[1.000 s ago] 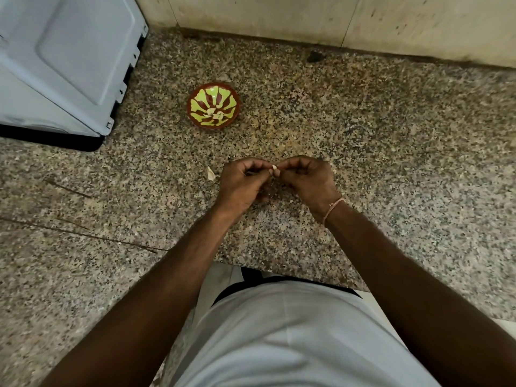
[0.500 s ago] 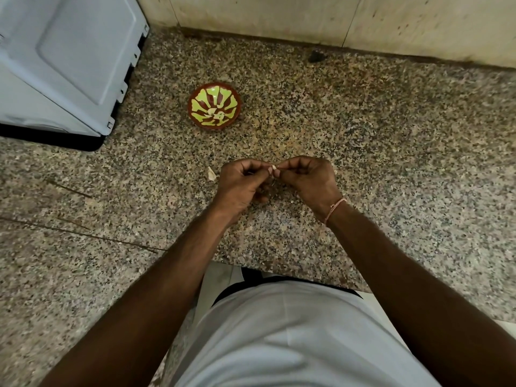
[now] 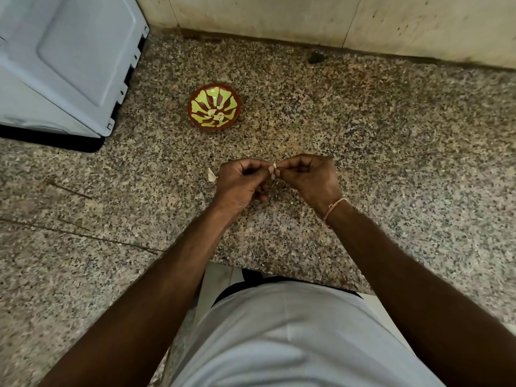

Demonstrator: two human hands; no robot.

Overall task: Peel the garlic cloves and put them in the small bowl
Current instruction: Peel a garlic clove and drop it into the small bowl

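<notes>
A small pale garlic clove is pinched between the fingertips of both hands above the speckled granite counter. My left hand and my right hand meet at it, fingers curled; most of the clove is hidden by them. The small bowl, brown with a yellow-green flower pattern, stands beyond my hands to the left, and a few pale peeled cloves lie in it. A loose garlic piece lies on the counter just left of my left hand.
A grey appliance fills the back left corner. A tiled wall runs along the back, with a small dark lump at its foot. The counter's front edge is close to my body.
</notes>
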